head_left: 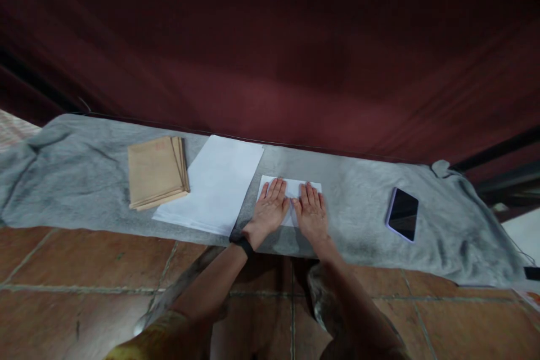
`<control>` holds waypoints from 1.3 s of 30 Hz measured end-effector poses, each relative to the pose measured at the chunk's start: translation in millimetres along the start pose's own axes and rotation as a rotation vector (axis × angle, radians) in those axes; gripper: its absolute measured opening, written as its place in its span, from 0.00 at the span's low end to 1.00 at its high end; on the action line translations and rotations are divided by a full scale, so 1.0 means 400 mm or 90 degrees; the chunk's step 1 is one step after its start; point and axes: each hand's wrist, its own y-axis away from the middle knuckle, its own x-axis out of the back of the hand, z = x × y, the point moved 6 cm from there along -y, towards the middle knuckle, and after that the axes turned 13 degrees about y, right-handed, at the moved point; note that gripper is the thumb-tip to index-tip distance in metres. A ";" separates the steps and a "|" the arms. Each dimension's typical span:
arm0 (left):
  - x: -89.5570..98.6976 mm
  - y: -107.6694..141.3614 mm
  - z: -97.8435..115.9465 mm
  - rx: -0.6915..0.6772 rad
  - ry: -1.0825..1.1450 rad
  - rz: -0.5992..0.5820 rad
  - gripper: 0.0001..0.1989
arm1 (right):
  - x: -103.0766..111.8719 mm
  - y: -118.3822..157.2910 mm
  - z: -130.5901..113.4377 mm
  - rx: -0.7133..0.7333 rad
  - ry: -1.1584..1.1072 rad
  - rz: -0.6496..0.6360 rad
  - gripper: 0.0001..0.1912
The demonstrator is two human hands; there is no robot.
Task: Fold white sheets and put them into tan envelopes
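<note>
Sheet: one small white sheet [293,187], flat on the grey cloth [354,208] directly in front of us; smaller in outline than the stacked paper. Whether it is folded, we cannot tell.
Left hand: our left hand [270,204], palm down on the sheet's left part, fingers extended; grasping nothing.
Right hand: our right hand [311,211], palm down on the right part, fingers likewise extended; grasping nothing.
Reason for the hold: with a palm on each side and the thumbs near each other at the middle, we judge that the pressure flattens the sheet and prevents sliding.
Paper: a loose white stack [221,180], slanted, just left of the sheet; we judge it placed for our left hand's reach.
Envelopes: a brown pile [154,169], edges fanned, overlapping the stack's left side.
Phone: one, purple-edged [404,214], screen dark, well apart at right, seemingly set out of our way.
Band: black [244,246], on our left wrist.
Writing: a reddish mark on the top envelope, too small for us to read; we find no legible brand or label elsewhere.
</note>
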 end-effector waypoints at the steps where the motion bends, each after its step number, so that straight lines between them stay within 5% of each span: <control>1: 0.003 -0.001 -0.005 0.009 -0.005 0.004 0.29 | -0.001 0.000 0.005 -0.005 0.001 0.003 0.30; 30: 0.031 0.028 -0.054 0.082 -0.022 0.055 0.34 | -0.007 0.035 0.096 -0.077 0.038 0.045 0.34; 39: 0.029 0.041 0.033 -0.012 0.010 0.056 0.31 | 0.017 0.017 0.030 -0.019 0.007 0.004 0.31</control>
